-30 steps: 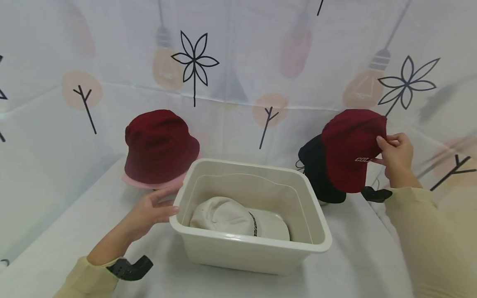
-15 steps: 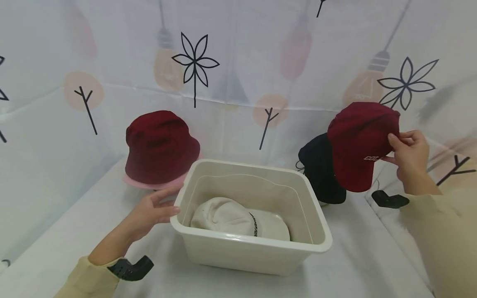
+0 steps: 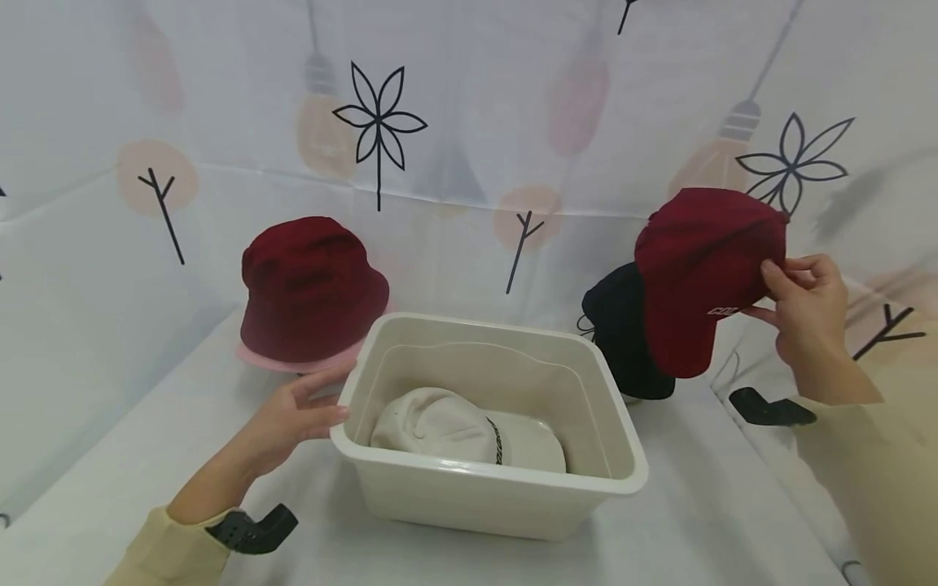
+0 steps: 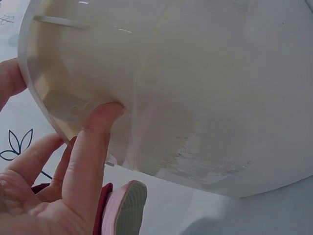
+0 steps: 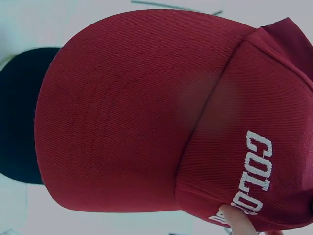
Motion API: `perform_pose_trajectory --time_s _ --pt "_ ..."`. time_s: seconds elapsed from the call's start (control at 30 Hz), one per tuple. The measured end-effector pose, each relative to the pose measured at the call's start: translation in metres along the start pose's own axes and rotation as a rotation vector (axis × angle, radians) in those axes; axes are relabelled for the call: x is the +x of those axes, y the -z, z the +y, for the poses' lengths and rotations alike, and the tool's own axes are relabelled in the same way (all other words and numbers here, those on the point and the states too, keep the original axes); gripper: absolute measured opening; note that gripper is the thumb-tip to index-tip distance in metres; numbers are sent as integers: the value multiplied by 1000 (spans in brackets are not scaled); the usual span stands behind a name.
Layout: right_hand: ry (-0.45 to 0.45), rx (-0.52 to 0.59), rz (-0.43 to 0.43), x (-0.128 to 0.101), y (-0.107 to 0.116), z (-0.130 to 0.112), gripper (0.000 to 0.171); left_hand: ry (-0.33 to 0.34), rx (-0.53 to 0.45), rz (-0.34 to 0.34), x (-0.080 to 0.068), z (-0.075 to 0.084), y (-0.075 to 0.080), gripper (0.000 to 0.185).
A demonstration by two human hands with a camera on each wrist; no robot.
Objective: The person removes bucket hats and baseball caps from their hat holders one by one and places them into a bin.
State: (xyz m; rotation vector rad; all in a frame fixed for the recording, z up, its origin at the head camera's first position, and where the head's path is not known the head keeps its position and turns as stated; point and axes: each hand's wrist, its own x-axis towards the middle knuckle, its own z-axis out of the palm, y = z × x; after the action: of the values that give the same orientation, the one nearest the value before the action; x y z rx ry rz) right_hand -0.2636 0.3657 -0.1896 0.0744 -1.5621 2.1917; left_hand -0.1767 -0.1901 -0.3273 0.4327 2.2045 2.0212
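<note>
Your right hand (image 3: 802, 309) pinches the dark red cap (image 3: 699, 273) up beside the black hat (image 3: 623, 342). Your left hand (image 3: 293, 415) rests flat-fingered against the cream bin (image 3: 410, 480)

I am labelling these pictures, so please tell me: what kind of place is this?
Probably a staged recording corner, not a lived-in room: a printed cloth backdrop covers the walls and surface, and only hats and a cream plastic bin are laid out, one red cap held by the right hand.

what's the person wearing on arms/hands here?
Both hands are bare: left hand, right hand. Pale yellow-beige long sleeves reach the wrists. A black plastic camera mount sits at the left wrist; a similar black piece shows by the right wrist.
</note>
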Motion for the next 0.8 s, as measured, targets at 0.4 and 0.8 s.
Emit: perform_pose_trajectory --time_s 0.4,0.8 --pt "34 111 -119 -21 -15 -5 21 10 13 13 0 1 0 70" --pt "56 213 -232 -40 -36 -11 15 12 -18 11 1 1 -1 69"
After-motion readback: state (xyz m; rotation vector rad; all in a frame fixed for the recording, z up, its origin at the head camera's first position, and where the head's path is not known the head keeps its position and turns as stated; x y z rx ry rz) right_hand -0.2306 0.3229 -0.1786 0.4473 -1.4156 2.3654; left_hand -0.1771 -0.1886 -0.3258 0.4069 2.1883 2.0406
